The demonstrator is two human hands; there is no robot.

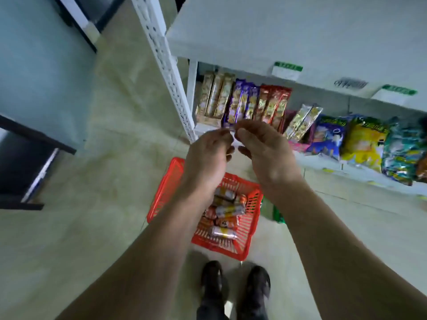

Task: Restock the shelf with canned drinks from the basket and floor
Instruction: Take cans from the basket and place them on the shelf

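A red plastic basket (161,192) stands on the floor in front of my feet, with several orange and silver drink cans (228,211) lying in it. A green pack (275,212) lies on the floor right of the basket, mostly hidden by my right arm. My left hand (208,155) and my right hand (265,148) are raised together above the basket, fingertips nearly touching. Both have loosely curled fingers and hold nothing that I can see. The white shelf top (277,31) above the snacks is bare.
A white metal shelf upright (166,65) stands left of the hands. The lower shelf holds biscuit packs (242,102) and crisp bags (365,139). Dark furniture (25,162) sits at the left. My black shoes (235,282) are just behind the basket on the tiled floor.
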